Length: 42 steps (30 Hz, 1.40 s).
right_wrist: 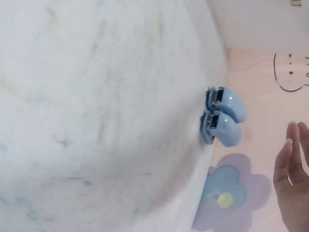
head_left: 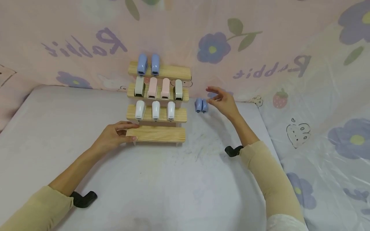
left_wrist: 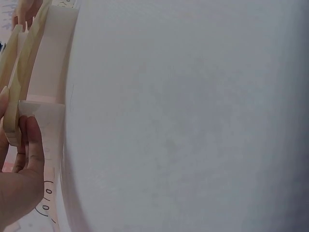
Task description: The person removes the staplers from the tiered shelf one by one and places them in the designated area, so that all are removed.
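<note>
A tiered wooden display rack carries small staplers on its upper boards. At its left end, my left hand (head_left: 114, 136) grips the lowest board (head_left: 156, 134), thumb at the front edge and fingers behind; the left wrist view shows the same hold on the board's end (left_wrist: 17, 111). Two blue mini staplers (right_wrist: 224, 118) stand side by side on the table to the right of the rack. Just right of and above them hovers my right hand (head_left: 224, 102), fingers loosely extended and holding nothing. In the right wrist view a gap separates the right hand (right_wrist: 294, 183) from the staplers.
Two blue staplers (head_left: 155, 64) sit on the top board (head_left: 176, 72). Below them are grey and pink staplers (head_left: 165, 88), then three white staplers (head_left: 155, 110). A pale cloth covers the table (head_left: 185, 186). Patterned sheeting (head_left: 173, 29) hangs behind and to the right.
</note>
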Each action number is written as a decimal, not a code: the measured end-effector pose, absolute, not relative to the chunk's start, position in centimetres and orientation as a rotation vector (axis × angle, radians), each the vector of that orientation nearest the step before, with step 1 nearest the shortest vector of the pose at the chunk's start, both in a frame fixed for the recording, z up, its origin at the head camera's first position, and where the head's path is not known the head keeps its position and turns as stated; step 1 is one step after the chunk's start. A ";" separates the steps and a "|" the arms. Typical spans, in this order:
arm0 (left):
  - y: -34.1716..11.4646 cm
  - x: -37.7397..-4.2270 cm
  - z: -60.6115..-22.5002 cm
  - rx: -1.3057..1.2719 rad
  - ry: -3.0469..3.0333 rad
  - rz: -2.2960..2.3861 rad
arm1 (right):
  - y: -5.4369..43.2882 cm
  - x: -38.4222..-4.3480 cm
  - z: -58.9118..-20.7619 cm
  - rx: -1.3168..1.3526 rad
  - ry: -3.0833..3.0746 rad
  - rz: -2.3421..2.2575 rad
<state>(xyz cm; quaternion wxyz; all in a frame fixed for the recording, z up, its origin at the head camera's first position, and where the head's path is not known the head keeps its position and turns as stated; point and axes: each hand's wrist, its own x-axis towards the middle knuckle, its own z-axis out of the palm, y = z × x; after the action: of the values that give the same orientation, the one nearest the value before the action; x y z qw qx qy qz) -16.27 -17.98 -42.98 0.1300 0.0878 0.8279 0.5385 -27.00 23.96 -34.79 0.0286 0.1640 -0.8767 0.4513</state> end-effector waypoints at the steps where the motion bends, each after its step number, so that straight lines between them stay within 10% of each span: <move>1: -18.0 -16.3 -43.0 0.257 2.407 1.573 | 23.9 -27.2 -34.7 0.512 -2.698 1.401; 42: -17.9 -16.2 -43.0 0.267 2.387 1.583 | 16.0 -29.6 -27.8 0.836 -2.540 1.387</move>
<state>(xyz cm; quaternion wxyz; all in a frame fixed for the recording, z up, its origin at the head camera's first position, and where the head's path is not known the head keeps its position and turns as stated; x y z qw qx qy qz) -16.16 -17.89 -43.01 0.1322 0.0921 0.8225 0.5454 -29.61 15.98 -27.78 0.0644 0.2768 -0.8415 0.4595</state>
